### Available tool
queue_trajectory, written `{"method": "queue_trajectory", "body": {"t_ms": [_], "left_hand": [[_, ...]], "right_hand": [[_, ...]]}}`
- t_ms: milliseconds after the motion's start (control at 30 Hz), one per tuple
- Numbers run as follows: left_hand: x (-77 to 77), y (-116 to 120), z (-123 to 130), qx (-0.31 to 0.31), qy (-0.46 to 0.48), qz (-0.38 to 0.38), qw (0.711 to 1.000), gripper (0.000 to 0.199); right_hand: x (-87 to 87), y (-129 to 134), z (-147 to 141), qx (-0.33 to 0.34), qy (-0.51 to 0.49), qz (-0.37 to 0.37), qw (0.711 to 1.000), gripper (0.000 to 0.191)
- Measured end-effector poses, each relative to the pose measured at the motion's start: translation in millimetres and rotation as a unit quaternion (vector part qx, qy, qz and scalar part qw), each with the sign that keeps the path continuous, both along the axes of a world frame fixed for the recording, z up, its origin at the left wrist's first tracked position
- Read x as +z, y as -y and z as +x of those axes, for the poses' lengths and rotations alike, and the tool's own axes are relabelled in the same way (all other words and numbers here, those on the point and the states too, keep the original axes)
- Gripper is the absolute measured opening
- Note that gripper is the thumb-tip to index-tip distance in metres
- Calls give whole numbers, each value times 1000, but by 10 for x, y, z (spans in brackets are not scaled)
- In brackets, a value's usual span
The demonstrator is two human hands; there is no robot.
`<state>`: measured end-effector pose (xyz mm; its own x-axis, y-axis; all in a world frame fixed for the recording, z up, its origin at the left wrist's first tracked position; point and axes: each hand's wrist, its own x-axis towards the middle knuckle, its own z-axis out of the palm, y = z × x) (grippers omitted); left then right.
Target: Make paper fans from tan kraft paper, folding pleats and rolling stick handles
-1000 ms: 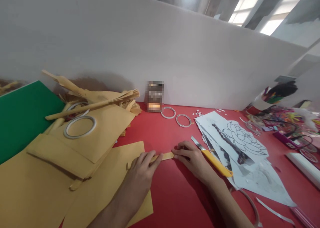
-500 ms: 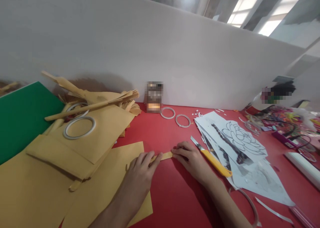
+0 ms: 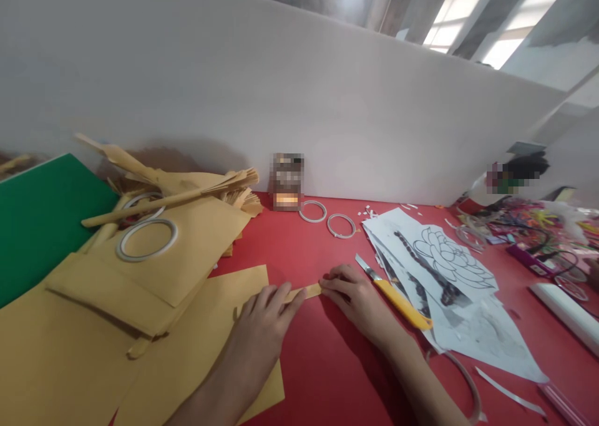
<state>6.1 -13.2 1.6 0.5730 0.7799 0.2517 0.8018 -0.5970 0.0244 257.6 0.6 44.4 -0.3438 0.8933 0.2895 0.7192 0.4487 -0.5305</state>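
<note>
A narrow strip of tan kraft paper (image 3: 311, 290) stretches between my hands above the red tabletop (image 3: 309, 363). My left hand (image 3: 264, 317) is closed on its left part, and a short curled end sticks out past the fingers over a kraft sheet (image 3: 187, 345). At the strip's right end, the fingers of my right hand (image 3: 350, 295) pinch it. Just right of that hand lies a yellow utility knife (image 3: 402, 304) with its blade out, partly on printed papers (image 3: 449, 270) that show a flower line drawing.
Folded kraft paper (image 3: 196, 251) is piled at left, with a tape roll (image 3: 147, 239) on top, beside a green board (image 3: 51, 226). Two white rings (image 3: 341, 226) lie near the white partition (image 3: 327, 101). A white bar (image 3: 566, 317) and tangled colourful items (image 3: 538, 220) are at right.
Both hands keep their grip on the paper strip, with barely any finger movement. The whole view has shifted very slightly.
</note>
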Motion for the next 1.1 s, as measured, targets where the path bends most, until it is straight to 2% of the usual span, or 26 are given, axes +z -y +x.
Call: {"method": "queue_trajectory", "body": {"t_ms": [100, 200, 333, 467, 533, 667, 800, 900, 1100], "left_hand": [[-8, 0, 6, 4, 4, 0, 1000, 85], [-20, 1, 9, 6, 9, -1, 1000, 86], [-31, -5, 8, 6, 10, -7, 1000, 90], [-8, -13, 12, -6, 2, -11, 1000, 91], [22, -12, 18, -6, -1, -15, 1000, 87], [69, -5, 23, -2, 6, -32, 999, 75], [65, 0, 19, -3, 12, -24, 1000, 79], [75, 18, 17, 1, -1, -20, 1000, 80], [130, 99, -12, 0, -48, -1, 999, 76]], "right_hand": [[-22, 3, -4, -1, 14, 7, 1000, 23], [-83, 65, -33, -14, 72, 53, 996, 27], [-166, 290, -156, -22, 175, 151, 973, 38], [-193, 511, -317, -63, 205, 196, 957, 44], [-192, 549, -390, -56, 201, 188, 960, 45], [-195, 517, -497, -25, 194, 124, 973, 49], [-212, 499, -516, -59, 200, 79, 975, 53], [-231, 519, -497, -82, 202, 70, 974, 52], [-251, 544, -493, -88, 204, 64, 973, 53]]}}
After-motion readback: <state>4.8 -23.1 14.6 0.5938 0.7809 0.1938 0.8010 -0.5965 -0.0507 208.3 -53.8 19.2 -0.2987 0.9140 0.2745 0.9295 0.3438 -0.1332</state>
